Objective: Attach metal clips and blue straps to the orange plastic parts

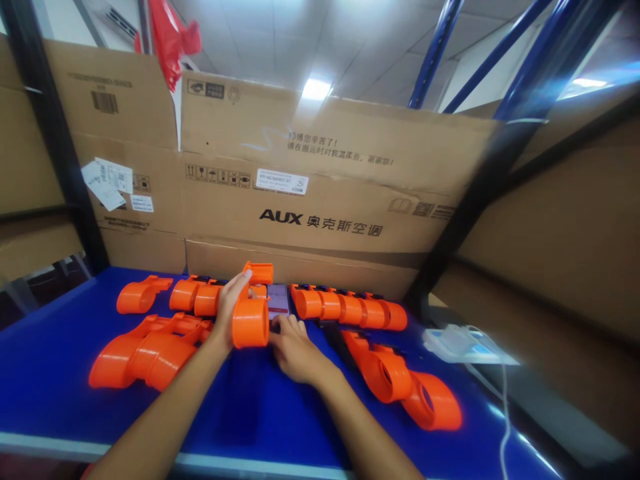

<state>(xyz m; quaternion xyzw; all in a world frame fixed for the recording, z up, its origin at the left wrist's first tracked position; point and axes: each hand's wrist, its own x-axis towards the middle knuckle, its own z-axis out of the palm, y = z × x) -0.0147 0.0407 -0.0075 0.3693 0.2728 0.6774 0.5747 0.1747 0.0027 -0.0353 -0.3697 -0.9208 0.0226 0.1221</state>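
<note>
My left hand is closed around an orange plastic ring holder, a wide round band with a narrower clip-like top. The holder is raised above the blue tabletop, its band facing right. Close to the band's right edge is my right hand, its fingers curled; whether they pinch anything there is hidden. Behind both hands a phone-like device with a lit screen is partly covered.
Similar orange holders stand in a back right row, a front right group, a back left row and a front left group. Cardboard walls the back. A white power strip with cable lies right, by a dark post.
</note>
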